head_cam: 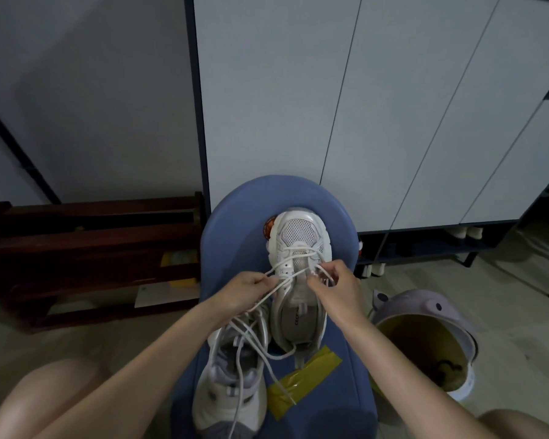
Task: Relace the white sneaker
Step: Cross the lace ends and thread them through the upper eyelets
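White mesh covers the toe of the white sneaker [300,248], which sits on a blue stool [235,210] with its toe pointing away from the person. Only the far rows of holes, near the toe, have the lace [293,253] crossed through them. The rows closer to the opening look empty, so the job seems to be less than half done.

Just on the near left side of the sneaker, the left hand [246,289] pinches one end of the lace between thumb and fingers and holds it out tight. On the near right side of the sneaker, the right hand [333,286] has its fingers curled at the edge where the holes are. It seems to pinch the other lace end there, but the tip is too small to see well.

I think the step now is poking a lace end through the next hole on the right side. The next move calls for a steady aim at that little hole, then a pull so both sides stay even.

The sneaker's tongue and holes lie right between the two hands, touching the fingertips.

Beside the sneaker, closer to the person, a second sneaker [232,375] lies with loose lace over it. A strip of yellow tape [305,380] is stuck on the stool near the sneaker's heel. A purple bin [425,337] stands to the right of the stool.
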